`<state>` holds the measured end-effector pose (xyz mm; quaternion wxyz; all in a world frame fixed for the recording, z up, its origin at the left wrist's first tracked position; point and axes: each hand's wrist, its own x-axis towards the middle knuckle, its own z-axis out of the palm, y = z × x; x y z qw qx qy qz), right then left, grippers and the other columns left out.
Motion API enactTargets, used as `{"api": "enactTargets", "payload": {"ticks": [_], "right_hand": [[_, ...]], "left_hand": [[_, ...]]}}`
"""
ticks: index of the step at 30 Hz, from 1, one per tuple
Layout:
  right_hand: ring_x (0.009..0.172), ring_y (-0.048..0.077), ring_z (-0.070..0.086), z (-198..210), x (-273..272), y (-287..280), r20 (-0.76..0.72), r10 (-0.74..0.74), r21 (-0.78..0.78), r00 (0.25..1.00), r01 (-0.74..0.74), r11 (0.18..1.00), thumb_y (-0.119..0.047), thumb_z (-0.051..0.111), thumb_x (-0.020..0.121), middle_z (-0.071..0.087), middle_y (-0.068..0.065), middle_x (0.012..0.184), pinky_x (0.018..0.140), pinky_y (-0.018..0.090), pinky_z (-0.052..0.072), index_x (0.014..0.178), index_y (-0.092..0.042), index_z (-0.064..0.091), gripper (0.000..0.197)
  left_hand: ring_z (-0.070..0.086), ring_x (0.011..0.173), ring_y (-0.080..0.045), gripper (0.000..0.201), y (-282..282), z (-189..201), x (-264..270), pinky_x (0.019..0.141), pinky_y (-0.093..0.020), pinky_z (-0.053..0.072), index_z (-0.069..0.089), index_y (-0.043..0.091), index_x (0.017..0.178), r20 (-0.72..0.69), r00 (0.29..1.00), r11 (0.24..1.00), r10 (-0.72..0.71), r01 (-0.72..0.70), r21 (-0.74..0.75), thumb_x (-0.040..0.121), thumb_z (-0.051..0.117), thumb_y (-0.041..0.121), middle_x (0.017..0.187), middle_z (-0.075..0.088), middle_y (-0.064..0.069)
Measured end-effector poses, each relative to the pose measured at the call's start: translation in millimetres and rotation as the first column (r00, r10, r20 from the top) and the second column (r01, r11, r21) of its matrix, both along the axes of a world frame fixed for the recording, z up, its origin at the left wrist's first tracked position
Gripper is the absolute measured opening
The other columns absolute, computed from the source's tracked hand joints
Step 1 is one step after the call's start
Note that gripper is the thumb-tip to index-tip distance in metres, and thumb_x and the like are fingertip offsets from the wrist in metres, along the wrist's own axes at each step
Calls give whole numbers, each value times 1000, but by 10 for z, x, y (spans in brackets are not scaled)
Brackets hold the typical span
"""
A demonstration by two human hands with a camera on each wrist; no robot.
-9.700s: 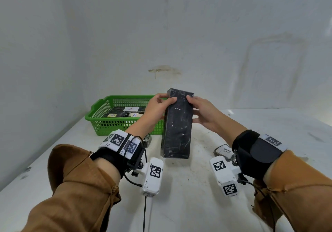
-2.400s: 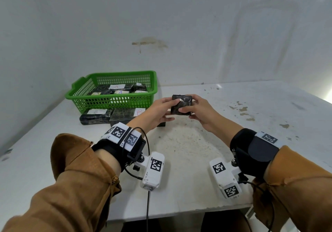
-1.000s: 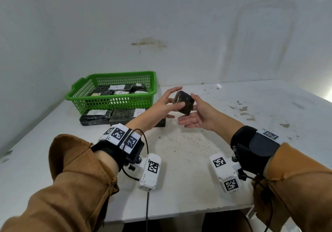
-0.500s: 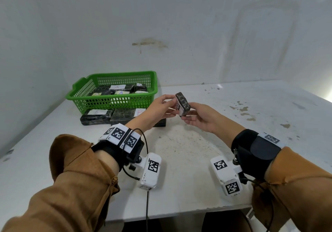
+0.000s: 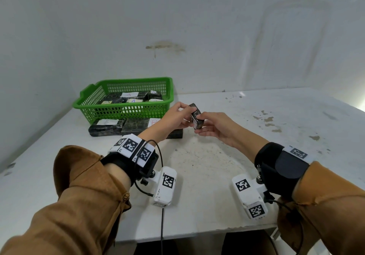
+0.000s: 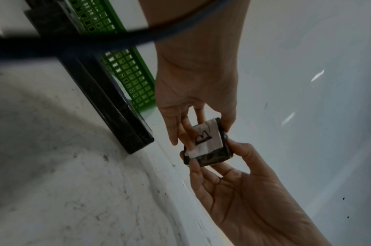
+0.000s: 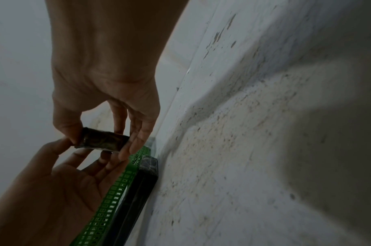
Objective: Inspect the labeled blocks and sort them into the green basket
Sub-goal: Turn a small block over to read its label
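A small dark block [image 5: 196,116] is held above the table between both hands. My left hand [image 5: 178,114] pinches its far side and my right hand [image 5: 207,123] pinches its near side. In the left wrist view the block [image 6: 205,143] shows a white paper label with a handwritten letter, which looks like a B. From the right wrist the same block [image 7: 104,139] shows only a dark side. The green basket [image 5: 136,80] stands at the back left of the table and holds several labeled dark blocks [image 5: 128,96].
Several long dark blocks [image 5: 107,128] with white labels lie on the table against the basket's front wall, just left of my hands. The white table [image 5: 256,136] is stained and runs to a wall behind. A cable [image 5: 162,225] hangs from my left wrist.
The small block has been turned between my fingers and has dropped slightly. Both hands keep hold of it in nearly the same place. The big black block held earlier is out of my hands.
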<state>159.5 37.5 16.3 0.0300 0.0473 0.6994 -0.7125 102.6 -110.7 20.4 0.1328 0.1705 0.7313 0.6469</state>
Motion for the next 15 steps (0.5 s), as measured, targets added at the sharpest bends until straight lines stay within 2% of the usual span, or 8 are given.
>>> {"api": "enactTargets", "payload": {"ticks": [5,10,12,15], "right_hand": [[77,25,70,-9,-1,-20,36,15,8,999,-15,1000,-25,61,88,69,15,91,83,33,56,100,-5,67,23],[63,20,69,20,-28,-45,36,-39,68,999,37,997,-28,63,87,66,16,87,67,26,58,102,-2,65,30],[61,19,68,48,-34,-53,35,-43,70,998,40,997,-29,61,88,66,16,85,63,24,58,104,-1,64,33],[60,18,66,88,-33,-69,38,-31,50,999,29,998,-36,57,91,67,14,83,63,25,56,110,-4,62,37]], "left_hand": [[63,63,-17,20,-25,-24,38,95,-43,50,45,16,83,-17,1000,999,-3,2,-34,91,58,29,52,60,10],[57,73,-14,26,-70,-60,19,82,-39,53,49,22,84,-54,998,992,18,-25,-123,89,57,47,80,58,4],[54,81,-15,29,-79,-51,-6,85,-39,50,50,25,84,-63,998,989,27,-36,-146,88,53,53,86,55,5],[53,92,-15,26,-83,-32,-7,89,-36,46,52,25,87,-73,997,992,30,-39,-119,88,54,51,98,56,5]]}}
